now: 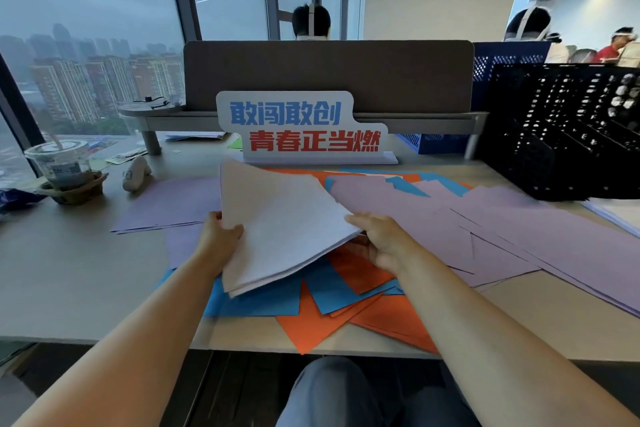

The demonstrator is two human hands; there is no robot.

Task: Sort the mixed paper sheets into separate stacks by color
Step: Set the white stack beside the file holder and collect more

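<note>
A bundle of pale purple sheets [284, 222] is lifted off the desk, tilted up at the far end. My left hand [218, 239] grips its left edge and my right hand [381, 243] grips its right corner. Under it lie mixed orange sheets [311, 329] and blue sheets [263, 302]. More purple sheets [502, 225] spread loosely to the right. A flat purple stack [173, 204] sits at the left.
A white sign with coloured letters [311, 128] stands behind the papers. A drink cup [62, 163] in a basket and a small white object [135, 173] are at the left. A black mesh file rack [568, 128] stands at the right. The desk front edge [104, 340] is near.
</note>
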